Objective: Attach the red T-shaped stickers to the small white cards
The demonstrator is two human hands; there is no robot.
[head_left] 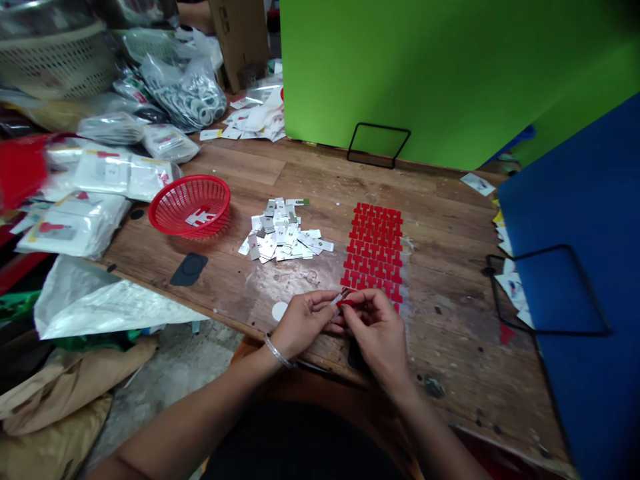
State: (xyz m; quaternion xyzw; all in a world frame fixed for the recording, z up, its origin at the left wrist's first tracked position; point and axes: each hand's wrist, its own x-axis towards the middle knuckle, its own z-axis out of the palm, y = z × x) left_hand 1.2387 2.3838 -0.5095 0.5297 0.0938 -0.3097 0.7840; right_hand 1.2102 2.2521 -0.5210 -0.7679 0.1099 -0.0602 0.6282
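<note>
My left hand [313, 320], with a bracelet at the wrist, is closed on a small flat metal strip [341, 297] near the table's front edge. My right hand [377, 327] pinches a red T-shaped sticker [345, 303] against that strip. Just beyond my right hand lies a sheet of red T-shaped stickers [374, 247] in rows; my hands hide its near end. Further left is a loose pile of similar flat strips [285, 230], silvery and white. A red plastic basket [190, 200] stands left of the pile with a few white pieces inside.
Bagged packets [105, 170] crowd the table's left side, with a bag of rings [193, 100] behind them. A green panel [400, 73] closes off the back and a blue panel [580, 280] the right. Black wire stands [379, 127] rest against them.
</note>
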